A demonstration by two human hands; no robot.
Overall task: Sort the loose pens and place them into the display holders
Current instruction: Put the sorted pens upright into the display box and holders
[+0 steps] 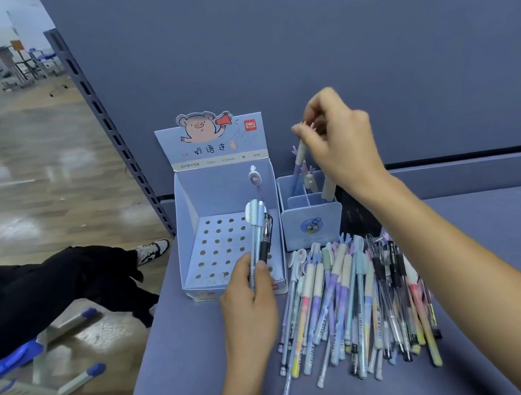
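Head view down onto a blue-grey shelf surface (189,353); at its back left corner, a pale blue cardboard display box (189,212) with a cartoon pig header and a punched-hole insert, nearly unfilled, one charm-topped pen (254,178) standing near its back wall; just beside it along the back edge, a small pale blue divided pen holder (312,227) with a few pens upright inside; next to that, partly hidden by the right wrist, a black mesh pot (355,215). Spread over the middle of the surface toward the front edge, a heap of loose pastel and clear-barrelled pens (354,300), many overlapping.

Left hand (249,300) curled round a small bundle of three or so pens (258,230), held upright over the front of the display box. Right hand (337,142) raised above the divided holder, fingertips pinching the top of a lilac pen with a pale cap (300,154), lower end at or just inside a back compartment; impossible to tell which.

Step in hand, apparently: lowering this pen among its matches. Next move likely calls for loosening the pinch once the pen is seated, then reaching to the heap for another of the same kind; most of the sorting not yet done.
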